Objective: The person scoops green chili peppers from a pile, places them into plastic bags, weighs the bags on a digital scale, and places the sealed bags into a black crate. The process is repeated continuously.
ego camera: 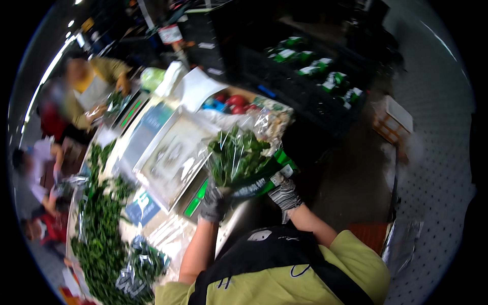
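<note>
Between my gloved hands is a clear and green plastic bag of leafy greens (240, 156), tilted over the table's right edge. My left hand (214, 204), in a striped grey knit glove, grips the bag's lower left end. My right hand (284, 192), in a matching glove, holds the bag's green printed corner near a white label. Just left of the bag lies a white tray (173, 152) on a scale with a lit green display (196, 199). Loose leafy greens (99, 236) form a long pile on the table, with a plastic-wrapped bunch (141, 270) beside them.
Red produce (236, 102) sits at the table's far end. Dark crates (305, 87) with green-and-white packs (305, 57) stand beyond. Another scale (129, 114) is at the upper left, where several people work along the far side. A white-topped orange crate (394, 118) stands on the right.
</note>
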`<state>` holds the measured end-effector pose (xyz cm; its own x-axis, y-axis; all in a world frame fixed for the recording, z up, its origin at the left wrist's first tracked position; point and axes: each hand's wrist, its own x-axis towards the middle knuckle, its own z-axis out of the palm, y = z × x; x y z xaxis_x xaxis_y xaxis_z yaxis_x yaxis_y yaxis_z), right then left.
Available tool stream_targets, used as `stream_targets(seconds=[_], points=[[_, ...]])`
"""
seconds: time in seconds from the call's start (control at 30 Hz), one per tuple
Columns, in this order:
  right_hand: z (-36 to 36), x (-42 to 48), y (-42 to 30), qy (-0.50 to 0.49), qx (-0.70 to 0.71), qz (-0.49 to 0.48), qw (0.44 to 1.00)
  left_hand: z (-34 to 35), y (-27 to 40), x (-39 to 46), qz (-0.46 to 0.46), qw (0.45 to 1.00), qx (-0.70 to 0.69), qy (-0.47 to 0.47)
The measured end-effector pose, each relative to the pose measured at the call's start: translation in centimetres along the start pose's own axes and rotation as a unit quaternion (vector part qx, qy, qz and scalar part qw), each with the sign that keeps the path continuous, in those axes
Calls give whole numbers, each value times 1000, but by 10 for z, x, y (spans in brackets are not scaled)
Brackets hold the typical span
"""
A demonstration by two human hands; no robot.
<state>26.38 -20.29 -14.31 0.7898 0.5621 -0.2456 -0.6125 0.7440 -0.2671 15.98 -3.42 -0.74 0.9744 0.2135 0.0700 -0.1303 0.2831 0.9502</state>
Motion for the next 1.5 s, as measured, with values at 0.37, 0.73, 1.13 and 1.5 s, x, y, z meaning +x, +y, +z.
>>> stream_targets(seconds=[0.37,0.73,1.13,1.5], points=[[111,40,-218,-32,-9,-202,979,48,-36,59,-85,993,-36,-78],[70,202,-386,302,165,-374,861,44,-63,58,-112,991,63,36],[104,123,-282,83,-517,-384,761,71,-1,70,-67,985,-36,-155],[290,-74,-211,-372,-475,-672,430,86,19,33,29,981,128,-142]])
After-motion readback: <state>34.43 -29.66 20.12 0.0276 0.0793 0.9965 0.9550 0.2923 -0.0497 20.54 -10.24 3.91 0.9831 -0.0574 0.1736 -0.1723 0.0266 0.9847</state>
